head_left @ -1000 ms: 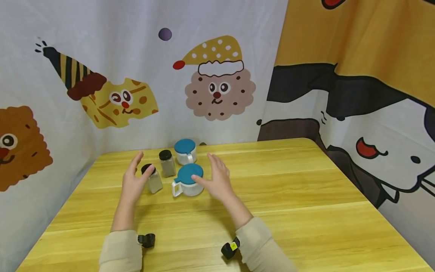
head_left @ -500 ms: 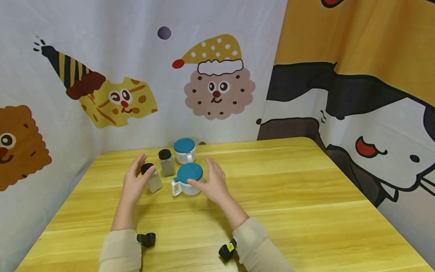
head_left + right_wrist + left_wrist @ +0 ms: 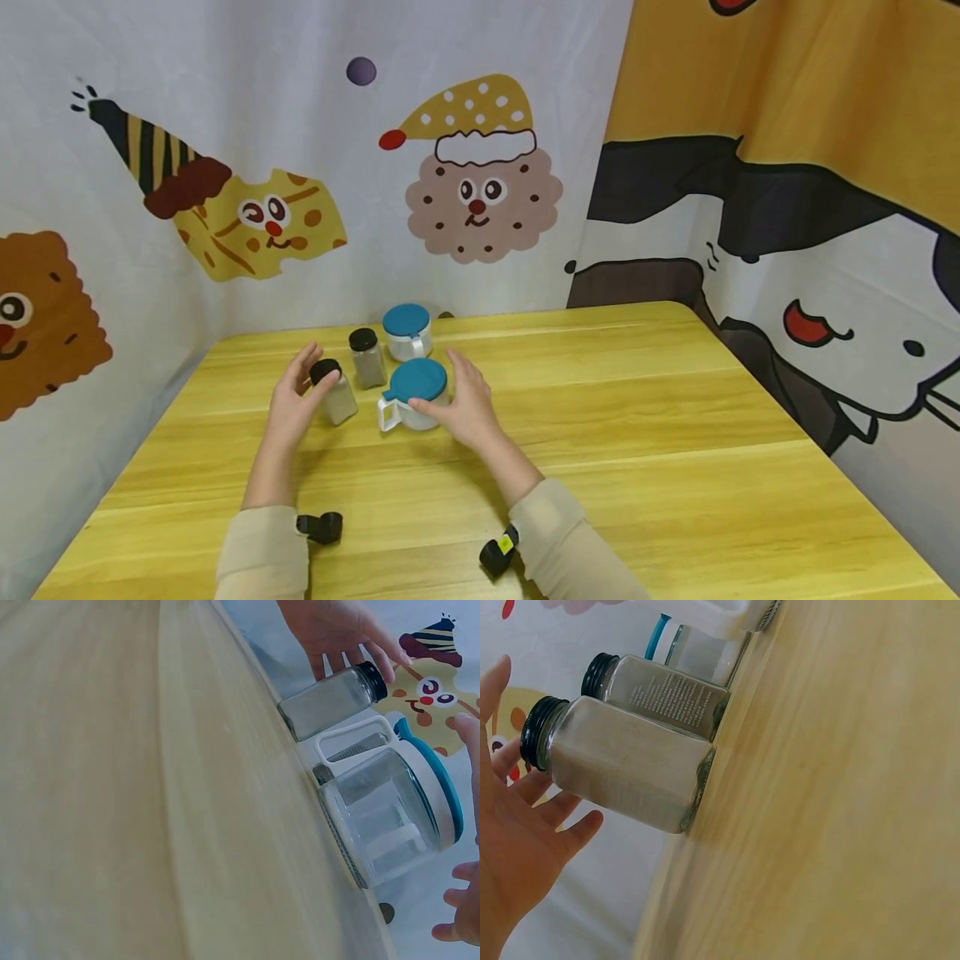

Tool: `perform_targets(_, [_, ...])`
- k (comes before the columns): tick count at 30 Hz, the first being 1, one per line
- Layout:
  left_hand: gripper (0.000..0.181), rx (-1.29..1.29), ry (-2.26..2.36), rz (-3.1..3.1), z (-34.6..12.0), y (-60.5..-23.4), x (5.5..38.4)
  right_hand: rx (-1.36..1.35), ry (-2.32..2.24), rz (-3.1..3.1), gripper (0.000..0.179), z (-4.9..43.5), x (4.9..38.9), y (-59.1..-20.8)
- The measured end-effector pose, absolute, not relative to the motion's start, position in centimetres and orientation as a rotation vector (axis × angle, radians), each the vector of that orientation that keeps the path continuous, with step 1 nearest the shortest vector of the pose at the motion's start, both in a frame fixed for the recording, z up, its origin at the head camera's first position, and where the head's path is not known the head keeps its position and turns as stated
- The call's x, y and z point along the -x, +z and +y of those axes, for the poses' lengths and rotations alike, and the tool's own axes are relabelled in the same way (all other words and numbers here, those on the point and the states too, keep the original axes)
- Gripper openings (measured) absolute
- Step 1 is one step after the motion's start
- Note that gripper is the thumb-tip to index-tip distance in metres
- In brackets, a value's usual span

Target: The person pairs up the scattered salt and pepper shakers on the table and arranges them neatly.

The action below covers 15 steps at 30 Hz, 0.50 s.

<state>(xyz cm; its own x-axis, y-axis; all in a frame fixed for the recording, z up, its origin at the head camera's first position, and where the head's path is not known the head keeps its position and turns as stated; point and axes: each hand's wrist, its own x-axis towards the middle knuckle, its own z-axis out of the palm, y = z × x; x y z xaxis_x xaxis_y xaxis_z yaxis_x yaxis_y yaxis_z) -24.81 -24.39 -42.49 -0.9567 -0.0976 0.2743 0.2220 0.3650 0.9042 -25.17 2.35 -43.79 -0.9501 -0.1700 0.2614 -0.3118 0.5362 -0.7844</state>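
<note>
My left hand [image 3: 291, 404] is at the nearer black-lidded glass jar [image 3: 341, 404], thumb by its lid. In the left wrist view, the fingers [image 3: 547, 814] spread loosely beside that upright jar [image 3: 626, 761], not wrapped round it; contact is unclear. A second black-lidded jar [image 3: 370, 367] stands just behind. My right hand [image 3: 471, 410] is spread at the right of the nearer clear pot with a blue lid and white handle [image 3: 418, 383]. Its thumb is before the pot; the right wrist view has its fingers [image 3: 469, 896] apart from the pot [image 3: 382, 817]. Another blue-lidded pot [image 3: 407, 325] stands behind.
The jars and pots stand close together on a yellow wood-grain table [image 3: 637, 433], near its back left edge. A cartoon-printed curtain [image 3: 300, 83] hangs behind and beside the table. Each wrist carries a small black camera [image 3: 321, 527].
My right hand has moved slightly left, closer to the nearer blue-lidded pot. My left hand has drawn in a little towards the nearer black-lidded jar. The jars and pots stay put.
</note>
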Motion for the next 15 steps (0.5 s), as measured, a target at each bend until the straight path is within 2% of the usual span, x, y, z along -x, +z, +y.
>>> perform_targets(15, [0.075, 0.110, -1.669, -2.359, -24.37, -42.63, 24.75, -0.410, 1.511, -2.633, 0.099, 1.91, 25.54, -44.55])
